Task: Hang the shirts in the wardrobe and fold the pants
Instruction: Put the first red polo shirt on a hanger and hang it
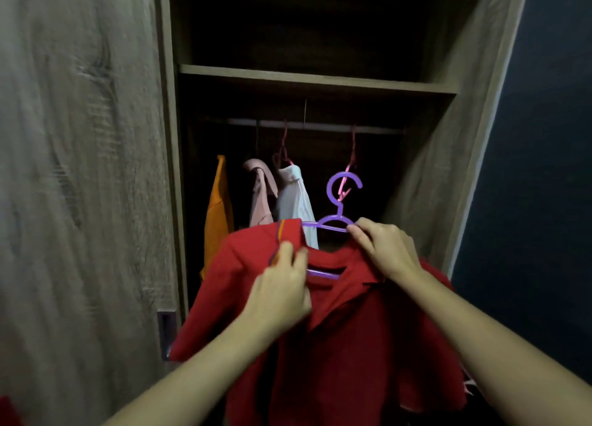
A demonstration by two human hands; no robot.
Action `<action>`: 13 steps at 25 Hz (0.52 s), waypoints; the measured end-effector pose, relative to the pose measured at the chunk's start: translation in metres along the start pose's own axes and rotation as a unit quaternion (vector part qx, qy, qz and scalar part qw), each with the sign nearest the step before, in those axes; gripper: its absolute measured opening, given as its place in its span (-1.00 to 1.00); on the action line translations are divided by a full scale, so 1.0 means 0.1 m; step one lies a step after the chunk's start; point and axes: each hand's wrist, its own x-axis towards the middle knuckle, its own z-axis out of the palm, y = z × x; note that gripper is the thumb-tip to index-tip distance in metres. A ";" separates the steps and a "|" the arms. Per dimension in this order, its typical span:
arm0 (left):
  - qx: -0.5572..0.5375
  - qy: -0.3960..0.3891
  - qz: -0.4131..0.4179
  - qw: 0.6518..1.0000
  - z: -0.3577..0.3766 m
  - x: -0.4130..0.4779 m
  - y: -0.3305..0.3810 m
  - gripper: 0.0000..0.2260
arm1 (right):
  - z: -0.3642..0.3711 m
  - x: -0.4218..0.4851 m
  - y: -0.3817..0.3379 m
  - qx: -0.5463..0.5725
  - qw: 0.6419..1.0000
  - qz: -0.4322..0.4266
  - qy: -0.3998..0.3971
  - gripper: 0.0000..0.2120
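A red shirt [336, 345] hangs over a purple plastic hanger [334, 195] in front of the open wardrobe. My left hand [282, 288] pinches the shirt's collar at the left side of the hanger. My right hand [384, 249] grips the hanger's right shoulder together with the shirt fabric. The hanger's hook points up, below the wardrobe rail [314, 125] and not touching it. On the rail hang an orange garment [217, 214], a pink shirt [261, 195] and a white shirt [296, 201].
A pink hanger [352, 156] hangs on the rail just behind the purple hook. A wooden shelf [317, 79] runs above the rail. The closed wardrobe door [80, 169] fills the left side. A dark blue wall [538, 169] stands to the right.
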 end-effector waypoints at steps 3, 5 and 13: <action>-0.051 0.138 0.102 0.984 -0.08 -0.14 -0.19 -0.62 | -0.09 0.01 0.08 0.086 0.995 -0.042 -0.002 -0.56; -0.020 0.218 0.064 0.974 -0.21 0.05 -0.51 -0.61 | -0.12 0.03 0.05 0.131 0.989 -0.065 0.002 -0.56; -0.207 0.091 0.022 0.974 -0.52 0.29 -1.28 -0.56 | -0.23 0.10 -0.04 0.113 0.986 -0.119 -0.029 -0.60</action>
